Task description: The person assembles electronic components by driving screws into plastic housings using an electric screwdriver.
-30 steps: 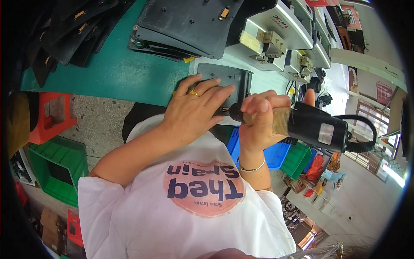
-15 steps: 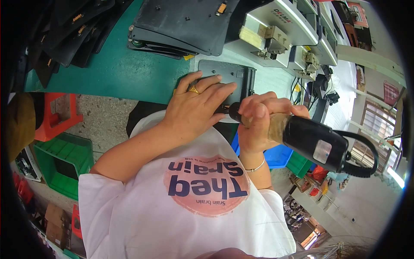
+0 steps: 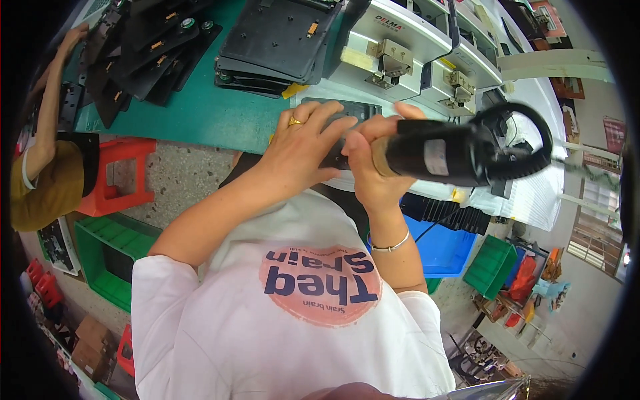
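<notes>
A: Where's the flat dark plastic panel (image 3: 363, 109)?
B: On the green-topped counter (image 3: 193, 120), near its front edge, partly beneath the left hand (image 3: 300, 137) and emerging at its two o'clock.

A: Why is that hand placed so?
B: Probably to steady the panel: its grip is spread, palm down, pinching nothing.

A: And the right hand (image 3: 373, 160)?
B: Its grip is wrapped around the black cylindrical corded power tool (image 3: 437, 157), near the tan collar, likely for control close to the tip, which is hidden. The tool's body points towards three o'clock.

A: The arms?
B: The left forearm reaches in from eight o'clock; the right rises from just before six, wrist upright.

A: Anything beyond?
B: A stack of black plastic panels (image 3: 267, 47), just short of the left hand's twelve o'clock.
</notes>
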The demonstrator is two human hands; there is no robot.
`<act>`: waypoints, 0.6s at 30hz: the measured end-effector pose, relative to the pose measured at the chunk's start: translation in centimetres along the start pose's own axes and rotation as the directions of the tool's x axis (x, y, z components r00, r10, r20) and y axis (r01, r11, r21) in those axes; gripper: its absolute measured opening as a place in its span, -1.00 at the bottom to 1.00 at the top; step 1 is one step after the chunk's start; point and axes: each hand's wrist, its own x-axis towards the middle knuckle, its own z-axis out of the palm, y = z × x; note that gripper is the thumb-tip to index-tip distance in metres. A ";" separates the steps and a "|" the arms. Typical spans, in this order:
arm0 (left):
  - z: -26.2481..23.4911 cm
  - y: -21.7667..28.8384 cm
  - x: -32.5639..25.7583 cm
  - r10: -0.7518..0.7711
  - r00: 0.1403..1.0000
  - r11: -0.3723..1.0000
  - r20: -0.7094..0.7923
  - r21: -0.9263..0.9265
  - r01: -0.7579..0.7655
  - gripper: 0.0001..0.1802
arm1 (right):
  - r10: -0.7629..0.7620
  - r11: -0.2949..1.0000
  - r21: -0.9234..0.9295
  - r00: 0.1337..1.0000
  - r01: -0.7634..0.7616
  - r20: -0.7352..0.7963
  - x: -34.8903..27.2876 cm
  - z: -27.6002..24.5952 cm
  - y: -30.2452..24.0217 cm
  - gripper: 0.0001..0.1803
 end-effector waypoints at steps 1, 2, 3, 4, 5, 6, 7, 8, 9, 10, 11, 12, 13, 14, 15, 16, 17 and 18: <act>0.0 -0.1 0.0 0.003 1.000 1.000 -0.008 0.019 -0.003 -0.06 | -0.041 0.999 -0.028 0.999 0.041 0.013 -0.2 -0.1 0.6 -0.49; 0.0 -0.2 0.1 0.007 1.000 0.999 -0.016 0.036 -0.006 -0.04 | -0.043 0.999 -0.026 0.999 0.044 0.006 -0.1 0.0 0.8 -0.49; 0.0 -0.3 0.1 0.008 1.000 0.999 -0.016 0.042 -0.007 -0.04 | -0.006 0.998 0.068 1.000 0.008 -0.022 -0.1 0.1 0.9 -0.52; 0.0 -0.4 0.1 0.011 1.000 0.998 -0.022 0.059 -0.009 -0.03 | 0.033 0.987 0.161 0.998 -0.026 -0.045 -0.2 0.3 1.0 -0.55; -0.1 -0.5 0.2 0.014 0.999 0.997 -0.029 0.075 -0.012 -0.02 | 0.091 0.967 0.247 0.992 -0.066 -0.088 -0.5 0.4 1.2 -0.52; -0.1 -0.5 0.2 0.015 0.999 0.997 -0.031 0.078 -0.013 -0.02 | 0.088 0.967 0.248 0.992 -0.064 -0.089 -0.3 0.4 0.9 -0.52; -0.2 -0.5 0.3 0.002 1.000 0.997 -0.008 0.075 -0.002 -0.02 | 0.164 0.952 0.276 0.982 -0.133 -0.095 0.0 0.3 0.4 -0.48; -0.2 -0.5 0.4 -0.011 1.000 0.997 0.014 0.071 0.010 -0.02 | 0.239 0.932 0.303 0.966 -0.200 -0.098 0.3 0.2 0.0 -0.43; -0.3 -0.6 0.4 -0.010 1.000 0.997 0.014 0.075 0.008 -0.02 | 0.272 0.923 0.300 0.960 -0.240 -0.066 0.7 0.0 -0.3 -0.33; -0.3 -0.6 0.4 -0.012 1.000 0.997 0.027 0.073 0.010 -0.03 | 0.270 0.923 0.301 0.960 -0.238 -0.068 0.8 0.0 -0.1 -0.33; -0.4 -0.7 0.4 -0.014 0.999 0.997 0.041 0.070 0.011 -0.05 | 0.223 0.936 0.289 0.974 -0.201 -0.045 0.9 0.0 0.3 -0.30; -0.5 -0.9 0.4 -0.013 0.999 0.997 0.041 0.071 0.010 -0.05 | 0.176 0.947 0.276 0.984 -0.163 -0.023 0.8 -0.1 0.6 -0.27; -0.7 -1.1 0.4 0.004 0.997 0.996 0.072 0.085 -0.010 -0.06 | 0.168 0.946 0.278 0.986 -0.166 0.017 0.7 -0.1 0.6 -0.27; -0.8 -1.2 0.3 0.019 0.994 0.995 0.104 0.097 -0.029 -0.07 | 0.170 0.946 0.277 0.985 -0.168 0.017 0.6 -0.2 0.6 -0.27; -0.7 -1.3 0.3 0.019 0.994 0.995 0.104 0.097 -0.029 -0.07 | 0.122 0.966 0.222 0.991 -0.133 0.063 0.5 -0.2 0.5 -0.29; -0.6 -1.3 0.2 0.020 0.997 0.997 0.077 0.078 -0.026 -0.08 | 0.077 0.981 0.168 0.991 -0.095 0.111 0.6 -0.2 0.5 -0.31; -0.5 -1.4 0.1 0.021 0.999 0.998 0.050 0.057 -0.024 -0.09 | 0.030 0.990 0.131 0.990 -0.048 0.135 0.8 -0.3 0.5 -0.35; -0.5 -1.4 0.1 0.020 0.999 0.998 0.050 0.055 -0.023 -0.09 | 0.031 0.990 0.130 0.990 -0.049 0.137 0.9 -0.2 0.3 -0.35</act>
